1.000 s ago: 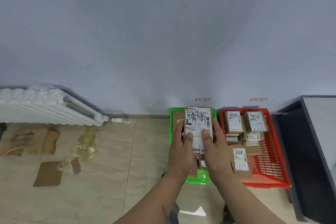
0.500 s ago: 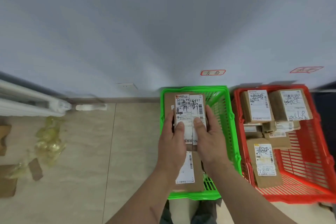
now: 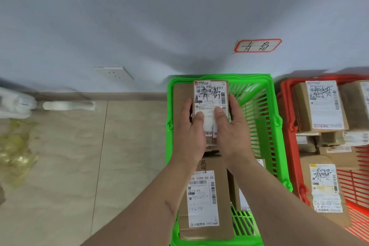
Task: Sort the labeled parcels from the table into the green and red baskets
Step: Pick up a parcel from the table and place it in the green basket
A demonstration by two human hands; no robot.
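Green basket [image 3: 273, 118] sits vs the wall w/ open slatted room on its right half; red basket [image 3: 287, 146] just beside it on the right, stacked w/ labeled boxes. A long box [image 3: 205, 201] lies flat in the green one, near end under our wrists. We hold the small labeled parcel [image 3: 210, 104] over the basket's far-left part, left hand [image 3: 189, 138] & right hand [image 3: 231, 136] gripping its sides, thumbs on the label; tan tile floor, grey wall w/ red-edged tag [image 3: 257, 46].

My left hand [image 3: 189, 138] and right hand [image 3: 232, 136] are bare — no gloves, rings or watch. Both forearms are uncovered too, no sleeves in sight — a thin scratch line marks the left one.
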